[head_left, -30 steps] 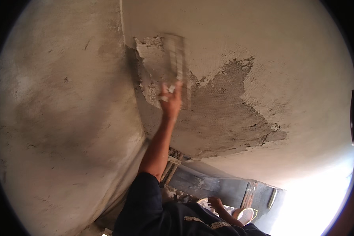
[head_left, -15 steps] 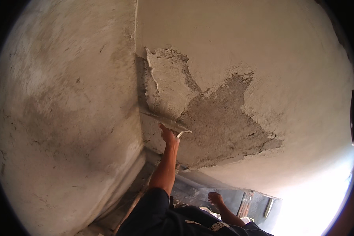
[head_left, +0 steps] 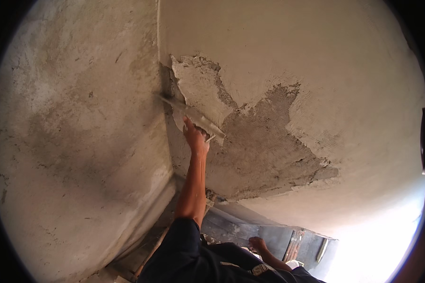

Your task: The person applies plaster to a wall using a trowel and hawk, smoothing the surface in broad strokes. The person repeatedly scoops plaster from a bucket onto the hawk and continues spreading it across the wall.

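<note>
My left hand (head_left: 196,136) reaches up to the plastered wall, closed round the handle of a long flat plastering trowel (head_left: 193,113). The blade slants from the wall corner down to the right. It lies over the lower part of a pale patch of fresh plaster (head_left: 198,85) with a ragged edge. To the right spreads a darker, rough patch (head_left: 264,137) of wall with broken edges. Low in the picture, away from the wall, my right hand (head_left: 257,244) is small and curled; whether it holds anything is hidden.
A stained side wall (head_left: 80,141) meets the plastered wall (head_left: 344,94) in a corner at my left. Below stand a reddish-brown post (head_left: 293,245) and a pale strip (head_left: 322,250). Bright light fills the lower right.
My left hand has moved the trowel up the wall over the pale plaster, and the blade now slants more steeply. My right hand has dropped slightly.
</note>
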The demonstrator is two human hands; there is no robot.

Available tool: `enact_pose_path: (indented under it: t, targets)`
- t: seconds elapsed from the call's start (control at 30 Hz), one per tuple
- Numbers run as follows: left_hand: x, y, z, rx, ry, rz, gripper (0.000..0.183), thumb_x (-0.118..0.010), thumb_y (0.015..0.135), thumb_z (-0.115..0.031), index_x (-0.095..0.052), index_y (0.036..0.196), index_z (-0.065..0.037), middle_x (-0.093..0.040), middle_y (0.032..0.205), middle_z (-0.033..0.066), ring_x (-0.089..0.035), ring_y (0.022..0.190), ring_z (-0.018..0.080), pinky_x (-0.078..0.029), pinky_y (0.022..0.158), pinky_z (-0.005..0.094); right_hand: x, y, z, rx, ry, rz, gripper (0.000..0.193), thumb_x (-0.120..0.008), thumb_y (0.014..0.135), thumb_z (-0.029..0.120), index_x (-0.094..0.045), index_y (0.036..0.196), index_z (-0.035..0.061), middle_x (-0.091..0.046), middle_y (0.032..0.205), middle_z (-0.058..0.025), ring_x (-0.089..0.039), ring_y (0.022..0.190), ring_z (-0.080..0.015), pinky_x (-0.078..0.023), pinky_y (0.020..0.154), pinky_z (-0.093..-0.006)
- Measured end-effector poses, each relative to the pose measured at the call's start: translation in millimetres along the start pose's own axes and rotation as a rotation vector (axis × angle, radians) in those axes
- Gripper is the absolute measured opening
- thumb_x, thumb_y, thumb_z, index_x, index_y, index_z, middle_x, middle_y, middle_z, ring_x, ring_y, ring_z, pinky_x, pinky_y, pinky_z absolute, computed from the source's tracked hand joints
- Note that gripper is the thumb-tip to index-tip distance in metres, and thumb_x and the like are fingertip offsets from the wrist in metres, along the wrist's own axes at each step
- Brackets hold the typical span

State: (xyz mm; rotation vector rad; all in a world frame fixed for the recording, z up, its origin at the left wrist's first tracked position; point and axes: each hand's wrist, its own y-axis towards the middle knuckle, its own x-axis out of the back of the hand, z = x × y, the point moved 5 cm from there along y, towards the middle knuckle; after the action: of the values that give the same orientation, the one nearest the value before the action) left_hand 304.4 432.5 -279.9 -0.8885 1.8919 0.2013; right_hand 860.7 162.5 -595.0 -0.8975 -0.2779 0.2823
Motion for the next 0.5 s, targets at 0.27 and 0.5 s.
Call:
enact_pose_path:
  t: [0.27, 0.5]
  targets:
    - [-68.1, -0.7, -63.2, -0.23, 0.219, 0.109, 0.063, -0.054, 0.092, -0.059, -0.045, 0.117, -0.001, -0.041, 0.067, -0.0027, -0.039, 0.048, 0.0071, -0.034, 0.04, 0.0262, -30.1, -8.6, 70.7, 0.069, -0.192, -0.103, 0.023, -0.058, 0.089, 0.012, -0.067, 0.108, 0.0053, -0.07, 0.088, -0.0068, -0.066, 0.068, -0.0163, -0.052, 0.054, -0.0297]
    - [-73.2, -16.8, -56.2, -0.416, 0.595, 0.27, 0.064, -0.055, 0.09, -0.062, -0.049, 0.113, -0.002, -0.049, 0.074, 0.0028, -0.049, 0.059, 0.0088, -0.04, 0.043, 0.029, -43.1, -6.5, 63.0, -0.019, -0.202, -0.089, 0.021, -0.055, 0.091, 0.014, -0.068, 0.107, 0.0073, -0.07, 0.088, -0.0066, -0.066, 0.067, -0.0157, -0.049, 0.053, -0.0286]
